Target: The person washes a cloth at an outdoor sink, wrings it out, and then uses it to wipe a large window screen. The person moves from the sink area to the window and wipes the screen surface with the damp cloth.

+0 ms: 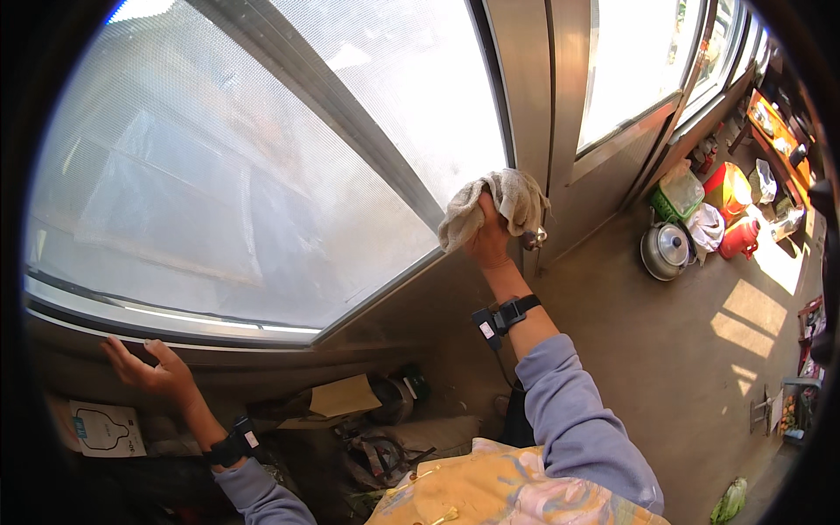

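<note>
A bunched beige-grey cloth [518,197] is in the grip of my right hand [489,230]. The cloth lies against the metal frame [525,98] at the lower right corner of a window pane [394,164]. Just below it a round metal door knob [535,238] shows in part. My left hand [154,374] is off to the left with its fingers spread and nothing in it. Its fingertips are at the lower edge of the window's sill [197,338]; whether they touch is hard to tell. Behind the glass, a diagonal bar [328,85] and fine mesh are visible.
Below the window lie a printed box [108,430], a piece of cardboard [344,396] and a sack [440,433]. On the floor to the right stand a metal kettle [666,249], a green basket [679,190] and a red thermos jug [739,237]. A leafy vegetable [730,500] lies lower right.
</note>
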A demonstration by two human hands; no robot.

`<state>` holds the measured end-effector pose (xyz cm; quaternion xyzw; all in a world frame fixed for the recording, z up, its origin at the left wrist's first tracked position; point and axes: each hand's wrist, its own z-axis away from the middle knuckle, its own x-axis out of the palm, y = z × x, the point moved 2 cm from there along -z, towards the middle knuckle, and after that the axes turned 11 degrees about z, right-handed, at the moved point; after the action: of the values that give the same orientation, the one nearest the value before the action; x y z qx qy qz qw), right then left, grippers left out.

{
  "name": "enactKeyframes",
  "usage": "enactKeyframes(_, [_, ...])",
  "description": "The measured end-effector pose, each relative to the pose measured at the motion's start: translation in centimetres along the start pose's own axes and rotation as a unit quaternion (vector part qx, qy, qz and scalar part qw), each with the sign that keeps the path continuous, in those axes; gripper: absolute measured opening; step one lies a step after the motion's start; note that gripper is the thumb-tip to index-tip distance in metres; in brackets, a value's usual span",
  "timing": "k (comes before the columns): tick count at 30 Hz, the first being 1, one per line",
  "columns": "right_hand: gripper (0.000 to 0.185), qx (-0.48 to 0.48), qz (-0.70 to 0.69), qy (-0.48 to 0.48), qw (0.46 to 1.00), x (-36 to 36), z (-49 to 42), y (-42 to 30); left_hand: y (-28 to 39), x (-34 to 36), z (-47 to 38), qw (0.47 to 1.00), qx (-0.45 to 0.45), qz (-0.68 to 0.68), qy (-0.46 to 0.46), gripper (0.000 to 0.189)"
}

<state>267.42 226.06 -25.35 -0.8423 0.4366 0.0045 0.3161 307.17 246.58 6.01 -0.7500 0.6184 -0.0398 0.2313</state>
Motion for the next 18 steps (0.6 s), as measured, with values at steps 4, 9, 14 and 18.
enactKeyframes(4, [0.036, 0.037, -0.049, -0.026, 0.998, -0.2, 0.3, 0.1, 0.0, -0.1, 0.0, 1.0, -0.008, 0.004, -0.004, 0.058])
enactKeyframes(9, [0.04, 0.039, -0.024, 0.004, 0.999, -0.8, 0.8, -0.1, -0.1, -0.1, 0.1, 1.0, -0.01, 0.003, -0.008, 0.059])
enactKeyframes(14, [0.041, 0.028, 0.02, 0.053, 0.998, -1.8, 0.9, -0.7, -0.3, 0.2, 0.1, 1.0, -0.01, 0.019, 0.009, 0.058])
enactKeyframes(18, [0.037, 0.124, -0.082, 0.051, 0.987, -3.3, 0.3, -1.2, -0.4, 0.3, 0.1, 1.0, -0.003, 0.025, 0.015, 0.057])
